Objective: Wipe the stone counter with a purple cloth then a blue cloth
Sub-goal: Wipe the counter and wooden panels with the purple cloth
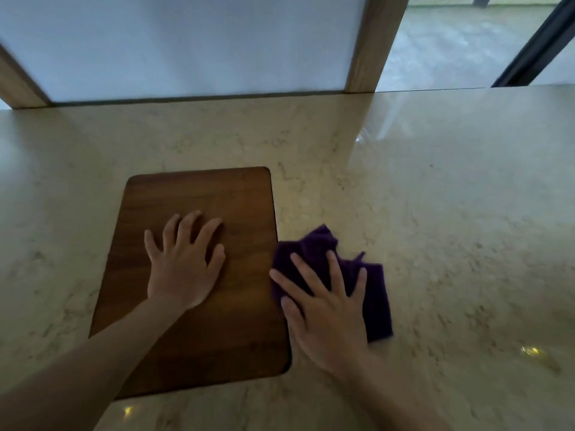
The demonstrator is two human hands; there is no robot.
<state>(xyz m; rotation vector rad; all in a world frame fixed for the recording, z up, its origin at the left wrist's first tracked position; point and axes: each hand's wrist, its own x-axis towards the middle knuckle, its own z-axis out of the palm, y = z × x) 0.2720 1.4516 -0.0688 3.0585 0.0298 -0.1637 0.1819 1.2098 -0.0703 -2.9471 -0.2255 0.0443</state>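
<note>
A crumpled purple cloth (376, 293) lies on the beige stone counter (451, 228), just right of a wooden board. My right hand (326, 309) presses flat on the cloth with its fingers spread, covering the cloth's left half. My left hand (183, 265) rests flat on the wooden board, fingers apart, holding nothing. No blue cloth is in view.
The dark wooden board (199, 321) is set flat in the counter at centre left. A frosted panel (186, 42) with wooden posts (373, 42) stands along the counter's far edge. A window (466, 42) is at the back right.
</note>
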